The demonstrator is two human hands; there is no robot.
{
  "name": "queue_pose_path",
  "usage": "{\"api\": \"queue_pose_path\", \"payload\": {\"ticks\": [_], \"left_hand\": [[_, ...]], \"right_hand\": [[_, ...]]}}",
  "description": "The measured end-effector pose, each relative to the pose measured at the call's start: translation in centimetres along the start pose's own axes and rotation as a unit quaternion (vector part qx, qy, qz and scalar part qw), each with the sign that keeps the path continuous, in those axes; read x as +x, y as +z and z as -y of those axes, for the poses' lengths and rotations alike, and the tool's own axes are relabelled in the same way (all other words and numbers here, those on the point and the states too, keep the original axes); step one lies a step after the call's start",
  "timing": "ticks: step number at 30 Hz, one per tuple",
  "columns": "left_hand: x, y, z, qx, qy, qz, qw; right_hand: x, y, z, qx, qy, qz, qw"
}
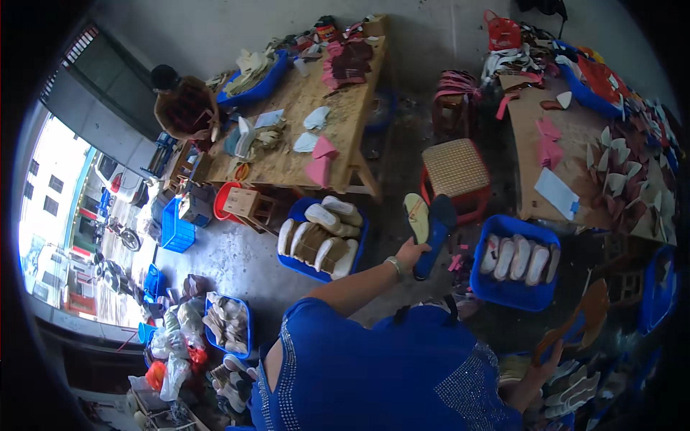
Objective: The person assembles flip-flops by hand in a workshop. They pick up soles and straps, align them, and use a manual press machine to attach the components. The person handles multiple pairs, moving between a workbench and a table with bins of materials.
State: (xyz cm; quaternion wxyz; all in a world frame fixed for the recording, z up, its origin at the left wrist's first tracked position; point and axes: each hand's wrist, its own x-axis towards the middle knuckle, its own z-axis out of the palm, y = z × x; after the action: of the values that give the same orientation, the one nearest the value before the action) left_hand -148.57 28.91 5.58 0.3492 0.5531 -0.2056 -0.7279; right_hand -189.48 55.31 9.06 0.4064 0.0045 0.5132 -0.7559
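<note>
My left hand is closed round the ends of two insoles, held out over the floor between two blue bins. One is a pale yellow insole; beside it is a dark blue insole. Low at the right, my right hand is closed at the lower end of some brown curved shoe pieces, with a bit of blue showing between them. Its fingers are partly hidden. Below that hand lie several pale shoe parts.
Blue bins of white-soled shoes stand ahead. A woven-top stool is beyond. Wooden tables carry cut pieces. A person works at the far left. Plastic bags lie lower left.
</note>
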Motion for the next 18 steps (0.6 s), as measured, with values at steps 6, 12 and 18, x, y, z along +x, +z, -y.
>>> {"api": "queue_pose_path", "payload": {"ticks": [6, 12, 18], "left_hand": [[8.3, 23.7, 6.9, 0.108, 0.032, 0.152, 0.982], [3.1, 47.4, 10.5, 0.082, -0.015, 0.337, 0.938], [0.5, 61.2, 14.7, 0.181, 0.018, 0.390, 0.903]], "right_hand": [[9.8, -12.2, 10.5, 0.029, -0.025, -0.068, 0.997], [15.8, -20.0, 18.9, 0.041, -0.089, -0.220, 0.971], [25.8, -34.9, 29.5, -0.458, -0.236, -0.017, 0.857]]}}
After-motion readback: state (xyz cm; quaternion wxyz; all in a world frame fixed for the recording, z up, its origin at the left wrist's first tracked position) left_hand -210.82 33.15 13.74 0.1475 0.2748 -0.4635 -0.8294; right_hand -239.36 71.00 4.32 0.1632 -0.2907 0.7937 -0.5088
